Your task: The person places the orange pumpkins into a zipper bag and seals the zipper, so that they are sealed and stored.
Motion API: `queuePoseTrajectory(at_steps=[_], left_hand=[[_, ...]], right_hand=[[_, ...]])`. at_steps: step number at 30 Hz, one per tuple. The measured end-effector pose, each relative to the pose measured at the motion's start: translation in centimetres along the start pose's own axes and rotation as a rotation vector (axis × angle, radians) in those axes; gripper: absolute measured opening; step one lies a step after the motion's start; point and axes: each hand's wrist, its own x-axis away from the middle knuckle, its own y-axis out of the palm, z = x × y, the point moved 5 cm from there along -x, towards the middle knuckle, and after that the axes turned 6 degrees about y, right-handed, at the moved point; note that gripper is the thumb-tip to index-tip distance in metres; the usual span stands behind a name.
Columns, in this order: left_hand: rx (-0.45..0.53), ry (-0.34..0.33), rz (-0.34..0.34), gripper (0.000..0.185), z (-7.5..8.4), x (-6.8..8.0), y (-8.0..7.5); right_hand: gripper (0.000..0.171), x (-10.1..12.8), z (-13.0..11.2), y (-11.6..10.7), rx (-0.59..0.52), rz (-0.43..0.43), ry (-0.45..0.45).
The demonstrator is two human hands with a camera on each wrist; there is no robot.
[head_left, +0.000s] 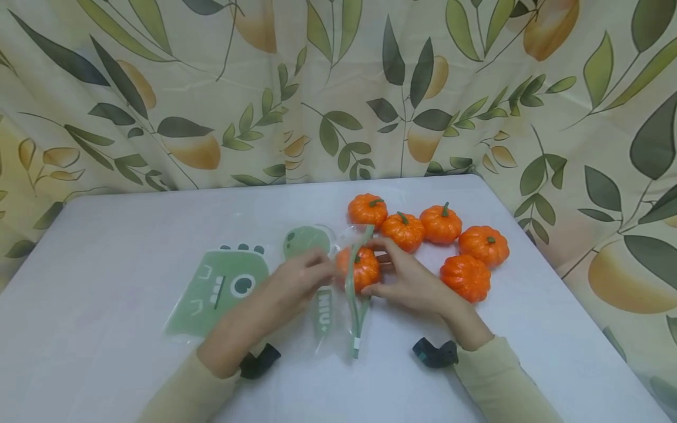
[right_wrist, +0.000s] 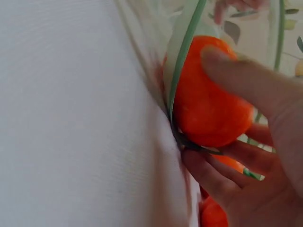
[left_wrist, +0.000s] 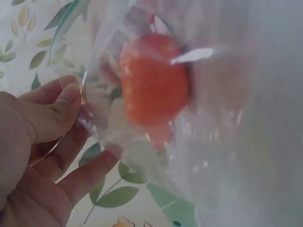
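A small orange pumpkin (head_left: 366, 271) with a green stem sits at the mouth of a clear zip bag (head_left: 324, 320) with green printing. My right hand (head_left: 409, 283) grips the pumpkin from the right; in the right wrist view its thumb lies on the pumpkin (right_wrist: 208, 106), and the bag's green zip edge (right_wrist: 182, 56) runs along the far side. With thumb and finger, my left hand (left_wrist: 45, 146) pinches the clear film near the bag's opening. Through that film the pumpkin (left_wrist: 156, 80) shows blurred.
Several more pumpkins (head_left: 441, 224) lie at the back right of the white table (head_left: 127, 247). A flat green bag (head_left: 224, 294) with a printed monster face lies to the left. Behind the table hangs a leaf-patterned curtain (head_left: 344, 88). Both wrists carry a black device (head_left: 436, 353).
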Motion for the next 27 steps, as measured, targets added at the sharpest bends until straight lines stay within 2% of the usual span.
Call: queuePoseTrajectory(at_steps=[3,9,12,19,23,27], left_hand=[[-0.049,0.015,0.017,0.024,0.5,-0.3,0.4],[-0.115,-0.103,0.023,0.032,0.8,-0.4,0.4],[-0.132,-0.143,0.057,0.032,0.7,-0.3,0.3],[-0.142,-0.117,0.187,0.025,0.7,-0.3,-0.1],[-0.148,-0.088,0.184,0.022,0.8,-0.3,0.1],[-0.146,-0.117,0.214,0.023,0.7,-0.2,-0.3]], right_hand=[[0.073,-0.2,-0.3,0.0,0.016,0.039,-0.008],[0.067,-0.2,-0.6,0.0,0.033,0.067,0.002],[0.063,-0.1,-0.6,0.0,0.024,0.064,0.014],[0.053,0.1,-1.1,0.0,0.045,0.064,-0.038],[0.050,0.1,-1.5,0.1,0.067,0.072,-0.073],[0.046,0.0,-1.6,0.0,0.101,0.098,-0.088]])
